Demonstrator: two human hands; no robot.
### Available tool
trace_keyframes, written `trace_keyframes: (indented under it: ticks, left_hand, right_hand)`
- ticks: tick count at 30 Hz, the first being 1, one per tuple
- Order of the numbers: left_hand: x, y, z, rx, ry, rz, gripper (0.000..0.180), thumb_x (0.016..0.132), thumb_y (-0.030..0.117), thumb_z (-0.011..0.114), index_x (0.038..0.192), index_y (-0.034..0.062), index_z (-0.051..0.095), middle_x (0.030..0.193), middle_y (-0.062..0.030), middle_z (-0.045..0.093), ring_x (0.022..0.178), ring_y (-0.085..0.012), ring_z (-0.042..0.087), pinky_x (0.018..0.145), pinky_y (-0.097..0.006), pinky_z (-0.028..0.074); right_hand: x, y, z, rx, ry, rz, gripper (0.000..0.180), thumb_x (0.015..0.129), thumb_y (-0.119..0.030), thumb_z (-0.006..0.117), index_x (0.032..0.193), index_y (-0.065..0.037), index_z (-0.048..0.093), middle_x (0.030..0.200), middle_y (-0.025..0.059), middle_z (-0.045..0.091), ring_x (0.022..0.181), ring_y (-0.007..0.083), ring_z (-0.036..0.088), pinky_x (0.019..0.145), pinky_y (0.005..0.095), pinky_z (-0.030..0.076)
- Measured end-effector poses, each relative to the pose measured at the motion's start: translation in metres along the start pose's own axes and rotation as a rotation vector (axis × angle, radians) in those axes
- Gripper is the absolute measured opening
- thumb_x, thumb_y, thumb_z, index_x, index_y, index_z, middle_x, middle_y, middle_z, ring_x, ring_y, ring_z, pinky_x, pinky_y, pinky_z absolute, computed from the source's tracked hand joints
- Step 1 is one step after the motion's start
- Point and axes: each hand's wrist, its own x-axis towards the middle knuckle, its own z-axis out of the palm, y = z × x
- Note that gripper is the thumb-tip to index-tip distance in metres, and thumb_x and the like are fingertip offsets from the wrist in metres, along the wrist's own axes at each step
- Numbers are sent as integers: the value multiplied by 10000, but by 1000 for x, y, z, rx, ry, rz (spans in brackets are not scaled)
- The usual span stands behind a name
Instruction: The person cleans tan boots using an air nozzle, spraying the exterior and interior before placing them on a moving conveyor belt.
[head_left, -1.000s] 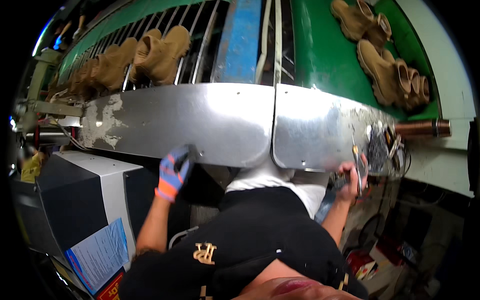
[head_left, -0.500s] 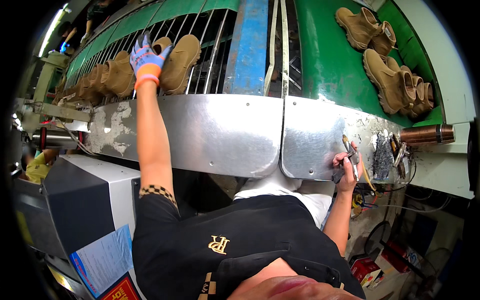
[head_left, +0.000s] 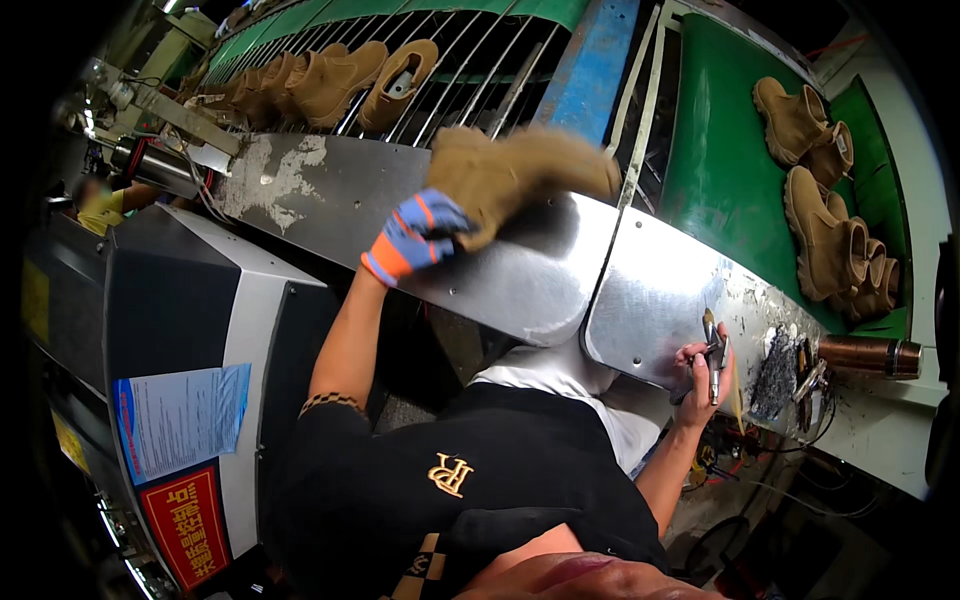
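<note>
My left hand (head_left: 418,235), in a blue-grey glove with an orange cuff, is closed around the top part of a tan boot (head_left: 500,185). The boot is held tilted above the metal ledge (head_left: 480,270), its toe toward the right and smeared by motion. My bare right hand (head_left: 694,390) rests near the ledge's right part, its fingers wrapped round a slim metal spray gun (head_left: 714,358) with a brass-coloured tip. Nearest to that hand lies a dark, fuzzy-looking pad (head_left: 774,378) with several small metal tools beside it.
Several tan boots (head_left: 335,85) stand on the barred conveyor (head_left: 470,75) at the far left. More boots (head_left: 825,230) lie on the green belt (head_left: 725,130) at right. A copper-coloured roller (head_left: 870,356) sits at the ledge's right end. A grey machine housing (head_left: 185,300) stands at my left.
My left hand has lifted a boot off the bars and brought it nearer and to the right, over the ledge. The view has turned. My right hand keeps hold of the spray gun.
</note>
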Motion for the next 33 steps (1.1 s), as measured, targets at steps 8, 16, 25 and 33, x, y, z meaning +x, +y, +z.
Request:
trace_keyframes:
  ticks: [8,16,25,33]
  left_hand:
    - [40,120,21,292,-69,279,497,705,203,835,1145,61,654,1141,-146,632,1050,-282,609,856,-380,507]
    - [-58,143,-24,120,-312,58,603,739,233,814,1244,41,546,1204,-155,600,1105,-278,585,915,-388,484]
    - [36,125,2,-295,377,159,727,777,266,791,1355,18,426,1274,-165,564,1166,-275,558,981,-397,459]
    - [113,96,51,-591,461,228,840,811,296,770,1453,-2,318,1337,-174,532,1221,-272,533,1040,-405,437]
  right_hand:
    - [-24,-171,81,817,-578,-88,886,788,-49,628,1525,-19,137,1162,140,529,1008,222,547,890,353,456]
    - [-39,-205,84,956,-772,-365,764,839,-41,596,1498,-5,212,1101,121,554,950,196,571,851,332,474]
    - [-47,-204,89,915,-768,-448,631,896,-33,561,1468,12,296,1033,101,581,884,167,598,808,308,493]
    - [13,-126,57,69,-247,-393,521,947,-26,529,1441,26,371,973,83,605,826,141,622,769,287,510]
